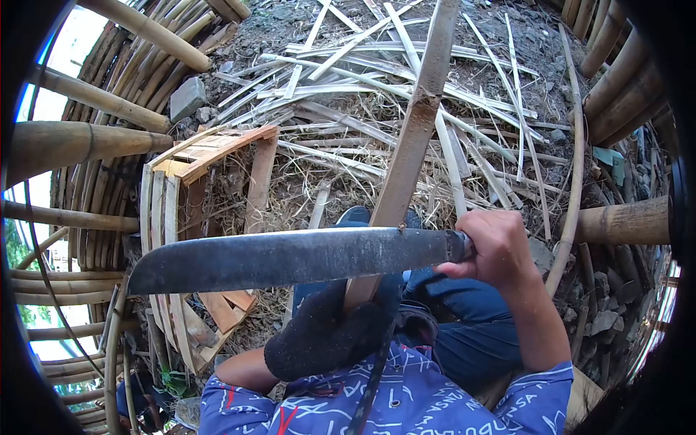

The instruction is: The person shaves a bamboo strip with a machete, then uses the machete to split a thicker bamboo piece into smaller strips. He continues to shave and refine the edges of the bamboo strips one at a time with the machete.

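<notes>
Over the ground (264,36) leans a long wood strip (409,148). It looks stiff and light, maybe a bit rough, so its low part seems good to hold. A big knife (290,259) goes across it on the near side; I can't tell if they touch. It looks heavy and hard. The left hand (326,337), gloved in black, is wrapped around the strip. The right hand (496,250) is curled tight around the knife's handle (458,246), the safe place to grab.

Dirt ground (279,27) carries pale split strips (348,90) at twelve o'clock, dry fibres (297,199) around them, a grey block (188,99) at ten, and, dimly seen, probably rubble (603,320) at four.
</notes>
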Tool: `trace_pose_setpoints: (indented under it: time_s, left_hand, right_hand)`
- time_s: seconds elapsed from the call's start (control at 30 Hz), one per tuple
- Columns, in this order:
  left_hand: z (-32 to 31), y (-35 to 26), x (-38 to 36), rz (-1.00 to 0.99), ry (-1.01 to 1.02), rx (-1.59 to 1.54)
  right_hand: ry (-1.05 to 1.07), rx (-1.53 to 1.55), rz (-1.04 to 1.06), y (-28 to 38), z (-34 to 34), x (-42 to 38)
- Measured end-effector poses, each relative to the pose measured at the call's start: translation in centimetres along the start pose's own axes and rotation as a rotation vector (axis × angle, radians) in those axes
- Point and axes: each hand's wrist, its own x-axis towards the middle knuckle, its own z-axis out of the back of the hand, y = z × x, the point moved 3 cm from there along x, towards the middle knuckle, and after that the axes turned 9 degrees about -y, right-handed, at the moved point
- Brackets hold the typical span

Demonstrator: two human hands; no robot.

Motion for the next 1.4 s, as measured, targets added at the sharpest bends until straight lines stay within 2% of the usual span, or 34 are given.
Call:
trace_pose_setpoints:
  time_s: [0.07, 0.1, 0.17, 0.23, 0.3, 0.33, 0.4, 0.43, 0.53, 0.6, 0.67, 0.73, 0.8, 0.87, 0.9, 0.97, 1.0, 1.07, 1.1, 1.17, 1.4]
  left_hand:
    - [0.6, -0.2, -0.2, -0.046, -0.091, 0.266]
    - [-0.2, -0.4, -0.4, -0.046, -0.09, 0.266]
    - [-2.4, -1.8, -1.2, -0.248, -0.218, 0.758]
    - [-2.6, -1.8, -1.4, -0.28, -0.266, 0.769]
    - [-2.6, -1.8, -1.6, -0.308, -0.309, 0.782]
    - [-2.5, -1.8, -1.7, -0.309, -0.345, 0.815]
    - [-2.3, -2.4, -1.8, -0.318, -0.372, 0.846]
    - [-2.2, -2.5, -1.8, -0.259, -0.316, 0.841]
    - [-2.3, -2.8, -1.5, -0.195, -0.258, 0.847]
    - [-2.2, -2.8, -1.1, -0.179, -0.26, 0.863]
    - [-2.1, -2.7, -0.9, -0.174, -0.219, 0.888]
    - [-2.3, -2.7, -0.8, -0.162, -0.27, 0.961]
    - [-2.2, -2.4, -0.7, -0.154, -0.314, 1.037]
    - [-1.6, -1.6, -0.1, -0.255, -0.111, 1.065]
    - [-1.1, -1.1, 0.0, -0.254, -0.112, 1.066]
    - [-0.6, -0.7, 0.0, -0.516, -0.155, 1.332]
    - [-0.4, -0.4, 0.0, -0.515, -0.157, 1.332]
    - [0.4, 0.3, 0.0, -0.226, -0.186, 0.432]
    - [0.0, 0.0, -0.1, -0.226, -0.19, 0.43]
    - [-1.5, -1.1, -0.4, -0.368, -0.17, 1.236]
    - [-1.1, -0.5, -0.2, -0.44, -0.169, 1.207]
  right_hand:
    - [-0.012, 0.011, 0.007, -0.1, 0.1, 0.1]
    - [-0.007, -0.004, 0.016, -0.1, 0.2, 0.3]
    - [-0.005, -0.023, 0.024, -0.7, 0.3, 0.4]
    - [-0.051, -0.075, -0.113, -3.0, 0.9, -0.2]
    - [-0.089, -0.069, -0.353, -7.0, 2.1, -0.8]
    - [-0.046, -0.102, -0.42, -8.5, 3.3, -0.8]
    - [-0.163, -0.115, -0.454, -10.3, 4.1, -1.6]
    - [-0.197, -0.094, -0.49, -10.6, 4.1, -2.2]
    - [-0.177, -0.041, -0.577, -9.6, 3.1, -4.1]
    - [-0.224, 0.121, -0.614, -7.6, 1.4, -5.2]
    - [-0.168, 0.274, -0.595, -4.0, 0.7, -4.3]
    - [-0.034, 0.318, -0.495, -1.0, 0.6, -3.1]
    - [-0.008, 0.335, -0.339, 1.6, 0.2, -1.6]
    - [0.044, 0.302, -0.272, 3.4, 0.3, -0.5]
    - [0.101, 0.269, -0.2, 4.2, 0.3, -0.1]
    - [0.127, 0.229, -0.168, 5.2, 0.3, 0.4]
    - [0.154, 0.188, -0.135, 5.6, 0.2, 0.4]
    - [0.171, 0.162, -0.133, 6.0, 0.0, 0.4]
    - [0.186, 0.132, -0.131, 6.1, -0.2, 0.3]
    - [0.184, 0.11, -0.113, 6.0, -0.3, 0.4]
    - [0.181, 0.069, -0.053, 5.3, -0.3, 0.3]
